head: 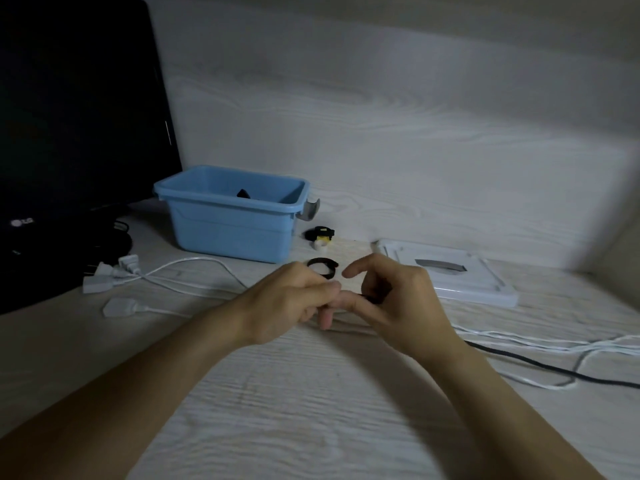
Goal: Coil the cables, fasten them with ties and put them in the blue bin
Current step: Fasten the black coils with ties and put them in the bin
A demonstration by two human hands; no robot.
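1. The desk [311, 410] is pale, with a wavy wood grain.
2. The bin [228, 220] is smooth blue plastic, boxy, at far left; something dark lies inside.
3. A curled black tie [322, 266] lies just beyond the hands.
4. The left hand [287, 303] and right hand [398, 303] meet fingertip to fingertip; each grip is pinching a small black strap [372, 298] between them.
5. Thin white cables [180, 271] trail left and right; a black cable [554, 367] runs right.
6. A flat white lid [450, 271] sits far right.
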